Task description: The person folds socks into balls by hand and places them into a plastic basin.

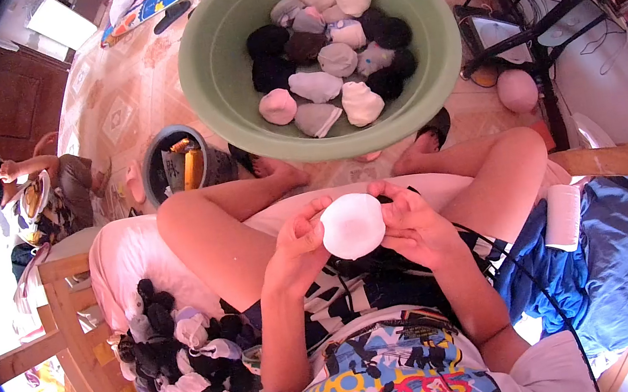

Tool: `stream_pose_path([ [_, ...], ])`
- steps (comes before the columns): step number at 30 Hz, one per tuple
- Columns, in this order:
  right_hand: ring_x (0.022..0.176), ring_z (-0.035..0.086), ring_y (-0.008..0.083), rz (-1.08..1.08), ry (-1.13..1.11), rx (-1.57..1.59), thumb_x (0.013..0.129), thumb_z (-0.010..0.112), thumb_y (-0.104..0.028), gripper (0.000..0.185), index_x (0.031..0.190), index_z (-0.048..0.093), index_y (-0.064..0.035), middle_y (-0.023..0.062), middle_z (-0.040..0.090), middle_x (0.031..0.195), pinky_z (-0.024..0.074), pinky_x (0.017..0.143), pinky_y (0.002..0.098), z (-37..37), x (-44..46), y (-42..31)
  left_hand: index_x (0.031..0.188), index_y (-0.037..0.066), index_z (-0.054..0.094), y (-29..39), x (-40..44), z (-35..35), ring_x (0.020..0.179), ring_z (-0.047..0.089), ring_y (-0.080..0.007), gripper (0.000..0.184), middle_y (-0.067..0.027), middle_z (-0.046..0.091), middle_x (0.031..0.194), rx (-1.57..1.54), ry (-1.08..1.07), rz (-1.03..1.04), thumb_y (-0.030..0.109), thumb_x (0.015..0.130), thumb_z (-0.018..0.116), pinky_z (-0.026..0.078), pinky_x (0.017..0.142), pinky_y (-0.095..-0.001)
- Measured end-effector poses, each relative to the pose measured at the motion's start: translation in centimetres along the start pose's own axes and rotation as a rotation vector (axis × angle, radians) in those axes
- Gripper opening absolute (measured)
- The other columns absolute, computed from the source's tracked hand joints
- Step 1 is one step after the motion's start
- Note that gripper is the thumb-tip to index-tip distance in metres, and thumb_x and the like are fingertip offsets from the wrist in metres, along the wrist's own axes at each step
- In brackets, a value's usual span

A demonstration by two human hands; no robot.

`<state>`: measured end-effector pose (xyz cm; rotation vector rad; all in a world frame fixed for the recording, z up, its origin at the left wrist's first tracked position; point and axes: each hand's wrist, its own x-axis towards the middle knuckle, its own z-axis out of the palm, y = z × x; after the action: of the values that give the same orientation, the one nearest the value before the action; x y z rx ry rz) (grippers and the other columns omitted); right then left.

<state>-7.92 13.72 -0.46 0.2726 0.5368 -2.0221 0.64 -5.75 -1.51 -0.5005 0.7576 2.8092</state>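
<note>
A white rolled-up sock [353,226], round and smooth, is held up in front of my lap. My left hand [300,247] grips its left edge, with the thumb and fingers around the side. On the opposite edge, my right hand [414,223] pinches it between thumb and fingers. Beyond my knees stands a large green basin [202,75] with several balled socks inside, white, grey, pink, brown and black. To the left of my lap lies a heap of loose socks [179,354], mostly black, white and grey.
A grey bin [156,171] with yellow packaging stands on the tiled floor by my left foot. Another person [45,191] is at the far left. Blue cloth [609,265] and a white roll [562,217] lie at my right, near a wooden armrest [617,160]. A pink ball [517,90] rests beyond.
</note>
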Motion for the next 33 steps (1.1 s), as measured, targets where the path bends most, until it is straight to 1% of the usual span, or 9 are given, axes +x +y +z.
stream_pose_path([
  [10, 0.049, 0.041, 0.0016, 0.049, -0.127, -0.049, 0.093, 0.064, -0.014, 0.029, 0.115, 0.046, -0.0088, -0.0018, 0.055, 0.078, 0.0321, 0.041, 0.0161, 0.0, 0.6, 0.7, 0.127, -0.002, 0.049, -0.6, -0.5, 0.3, 0.105, 0.062, -0.0178, 0.060, -0.0087, 0.062, 0.119, 0.019, -0.049, -0.001, 0.021, 0.080, 0.078, 0.051, 0.090, -0.0327],
  [12, 0.051, 0.042, 0.0015, 0.044, -0.021, -0.130, 0.093, 0.064, -0.017, 0.031, 0.117, 0.048, -0.0080, -0.0032, 0.055, 0.077, 0.0331, 0.042, 0.0163, 0.4, 0.3, 1.0, 0.128, -0.003, 0.050, -2.0, 0.3, -0.4, 0.105, 0.063, -0.0177, 0.063, -0.0089, 0.062, 0.120, 0.003, -0.009, 0.024, 0.023, 0.079, 0.080, 0.053, 0.089, -0.0326],
  [16, 0.052, 0.044, 0.0014, 0.076, 0.005, -0.140, 0.092, 0.066, -0.018, 0.035, 0.121, 0.049, -0.0068, -0.0036, 0.055, 0.077, 0.0361, 0.046, 0.0175, -2.2, 0.6, 1.0, 0.126, 0.003, 0.052, -4.3, 1.4, -1.8, 0.104, 0.062, -0.0174, 0.049, -0.0058, 0.063, 0.116, 0.038, 0.005, 0.047, 0.024, 0.086, 0.072, 0.051, 0.091, -0.0333],
  [18, 0.058, 0.050, 0.0042, 0.017, 0.003, -0.207, 0.090, 0.068, -0.018, 0.037, 0.121, 0.050, -0.0056, -0.0016, 0.058, 0.079, 0.0426, 0.052, 0.0205, -2.8, 0.5, 0.8, 0.125, 0.005, 0.053, -4.9, 1.6, -1.7, 0.104, 0.061, -0.0170, 0.042, -0.0050, 0.063, 0.115, 0.045, 0.010, 0.073, 0.024, 0.090, 0.067, 0.050, 0.092, -0.0331],
  [20, 0.061, 0.053, 0.0068, -0.019, 0.055, -0.261, 0.089, 0.069, -0.017, 0.039, 0.121, 0.049, -0.0051, 0.0005, 0.059, 0.083, 0.0457, 0.056, 0.0221, -2.7, 0.6, 0.9, 0.121, 0.006, 0.055, -5.0, 1.8, -1.4, 0.105, 0.059, -0.0164, 0.032, -0.0043, 0.061, 0.116, 0.222, 0.239, 0.123, 0.026, 0.097, 0.059, 0.048, 0.092, -0.0323],
  [24, 0.071, 0.061, 0.0154, -0.188, 0.157, -0.350, 0.089, 0.068, -0.013, 0.045, 0.125, 0.043, -0.0044, 0.0082, 0.062, 0.098, 0.0531, 0.063, 0.0272, -1.3, 0.7, 1.6, 0.121, 0.004, 0.053, -4.1, 1.5, 0.0, 0.104, 0.057, -0.0148, 0.029, -0.0054, 0.058, 0.114, 0.353, 0.337, 0.201, 0.023, 0.099, 0.054, 0.045, 0.093, -0.0295],
  [26, 0.072, 0.062, 0.0169, -0.197, 0.125, -0.299, 0.089, 0.066, -0.010, 0.045, 0.127, 0.040, -0.0047, 0.0102, 0.061, 0.103, 0.0539, 0.063, 0.0281, -1.1, 0.6, 1.9, 0.126, 0.001, 0.051, -3.5, 1.1, 0.5, 0.103, 0.057, -0.0152, 0.034, -0.0060, 0.058, 0.114, 0.814, 0.339, 0.398, 0.015, 0.095, 0.059, 0.047, 0.091, -0.0290],
  [31, 0.074, 0.064, 0.0207, -0.214, 0.065, -0.340, 0.091, 0.060, -0.006, 0.051, 0.134, 0.033, -0.0064, 0.0146, 0.057, 0.114, 0.0551, 0.062, 0.0302, 0.3, -0.4, 1.4, 0.133, 0.000, 0.049, -3.0, 0.4, 1.2, 0.106, 0.059, -0.0164, 0.059, -0.0091, 0.061, 0.112, 0.829, 0.201, 0.406, 0.005, 0.080, 0.074, 0.048, 0.092, -0.0303],
  [33, 0.080, 0.063, 0.0187, -0.213, 0.023, -0.433, 0.092, 0.060, -0.007, 0.052, 0.136, 0.033, -0.0069, 0.0138, 0.056, 0.115, 0.0542, 0.063, 0.0286, 1.3, -0.9, 0.9, 0.132, 0.001, 0.051, -2.4, 0.0, 1.7, 0.110, 0.059, -0.0218, 0.063, -0.0137, 0.059, 0.122, 0.980, 0.195, 0.421, 0.008, 0.076, 0.078, 0.048, 0.093, -0.0327],
])
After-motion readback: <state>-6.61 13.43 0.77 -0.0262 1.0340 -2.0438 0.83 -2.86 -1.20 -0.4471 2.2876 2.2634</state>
